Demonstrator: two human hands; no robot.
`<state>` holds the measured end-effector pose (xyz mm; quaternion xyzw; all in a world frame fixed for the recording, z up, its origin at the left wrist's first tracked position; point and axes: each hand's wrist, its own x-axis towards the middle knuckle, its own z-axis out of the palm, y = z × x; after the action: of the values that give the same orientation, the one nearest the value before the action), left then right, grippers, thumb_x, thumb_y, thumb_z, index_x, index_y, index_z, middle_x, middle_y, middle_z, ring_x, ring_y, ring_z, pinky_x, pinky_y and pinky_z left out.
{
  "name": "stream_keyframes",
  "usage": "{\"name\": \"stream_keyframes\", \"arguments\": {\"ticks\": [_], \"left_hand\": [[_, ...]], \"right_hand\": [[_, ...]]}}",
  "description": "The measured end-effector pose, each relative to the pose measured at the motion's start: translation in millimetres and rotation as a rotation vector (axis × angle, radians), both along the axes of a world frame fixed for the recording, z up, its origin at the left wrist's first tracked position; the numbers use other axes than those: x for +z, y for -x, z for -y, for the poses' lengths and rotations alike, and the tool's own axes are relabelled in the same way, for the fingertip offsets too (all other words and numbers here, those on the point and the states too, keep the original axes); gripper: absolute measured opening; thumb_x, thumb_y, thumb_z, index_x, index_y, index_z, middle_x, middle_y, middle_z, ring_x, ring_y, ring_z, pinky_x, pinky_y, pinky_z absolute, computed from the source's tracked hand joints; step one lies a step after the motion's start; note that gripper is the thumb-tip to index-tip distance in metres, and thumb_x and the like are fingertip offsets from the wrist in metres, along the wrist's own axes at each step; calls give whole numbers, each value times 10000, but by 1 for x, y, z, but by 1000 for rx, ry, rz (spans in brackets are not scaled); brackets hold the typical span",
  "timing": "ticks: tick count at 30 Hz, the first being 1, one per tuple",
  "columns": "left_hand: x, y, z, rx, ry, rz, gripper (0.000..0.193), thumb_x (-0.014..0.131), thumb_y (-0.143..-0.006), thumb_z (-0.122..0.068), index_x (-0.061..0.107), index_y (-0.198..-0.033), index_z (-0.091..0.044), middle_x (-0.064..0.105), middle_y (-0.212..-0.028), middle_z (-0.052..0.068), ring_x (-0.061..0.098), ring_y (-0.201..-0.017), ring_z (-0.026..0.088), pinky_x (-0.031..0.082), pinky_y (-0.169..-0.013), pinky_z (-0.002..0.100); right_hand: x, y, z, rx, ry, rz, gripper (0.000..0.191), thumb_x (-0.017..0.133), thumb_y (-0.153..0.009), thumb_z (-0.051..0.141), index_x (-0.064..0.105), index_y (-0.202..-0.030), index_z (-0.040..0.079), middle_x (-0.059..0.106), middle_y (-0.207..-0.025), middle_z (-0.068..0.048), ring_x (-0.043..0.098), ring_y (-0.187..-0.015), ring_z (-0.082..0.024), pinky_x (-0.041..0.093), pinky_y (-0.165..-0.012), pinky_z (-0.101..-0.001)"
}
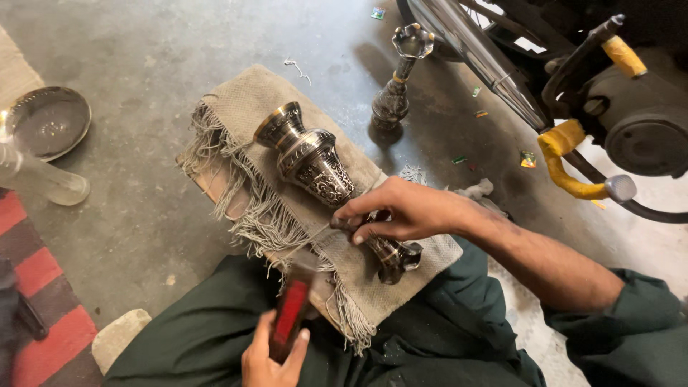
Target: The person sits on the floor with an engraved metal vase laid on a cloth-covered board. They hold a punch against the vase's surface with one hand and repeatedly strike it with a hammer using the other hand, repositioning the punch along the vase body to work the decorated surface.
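A dark engraved metal vase (pixel 312 161) with brass bands lies on its side on a frayed burlap cloth (pixel 251 100) spread over a wooden board across my lap. My right hand (pixel 401 211) rests on the vase's narrow stem and pinches a small metal chisel (pixel 337 225) against it. The vase's foot (pixel 398 258) sticks out below that hand. My left hand (pixel 269 358) is low in the view, closed around a red-handled hammer (pixel 290 312) that is blurred by motion.
A second, slimmer vase (pixel 395 93) stands upright on the concrete floor behind. A motorcycle's exhaust pipe (pixel 487 64) and yellow-taped lever (pixel 566 161) fill the top right. A metal dish (pixel 46 122), a glass bottle (pixel 39 183) and a red-striped mat (pixel 43 315) lie to the left.
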<state>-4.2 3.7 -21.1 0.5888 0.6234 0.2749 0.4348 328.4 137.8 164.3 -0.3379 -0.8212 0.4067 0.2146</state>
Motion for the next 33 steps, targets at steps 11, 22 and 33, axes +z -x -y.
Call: {"name": "stream_keyframes", "arguments": {"ticks": [11,22,33], "left_hand": [[95,-49,-53,6,-244,98,611,674,-772,-1,494,-1355,-49,704,-998,160,712,-860,280,542,-815,375],[118,-64,-70,122,-147,128,633,678,-812,-9,444,-1396,-74,702,-962,176,719,-836,320,568,-764,419],[135,-57,-78,-54,-512,-276,738,704,-805,10,463,-1479,-168,631,-1120,177,650,-1062,392,506,-925,484]], "right_hand": [[-2,-1,8,-56,-80,-36,361,773,-924,141,688,-1257,31,790,-991,-118,793,-918,-221,595,-779,-353],[-2,1,6,-43,-32,1,383,787,-905,163,684,-1249,33,788,-976,-116,791,-906,-221,614,-756,-341],[-6,-2,4,-10,-89,-47,379,785,-917,148,679,-1259,22,789,-982,-128,795,-918,-219,602,-764,-358]]}}
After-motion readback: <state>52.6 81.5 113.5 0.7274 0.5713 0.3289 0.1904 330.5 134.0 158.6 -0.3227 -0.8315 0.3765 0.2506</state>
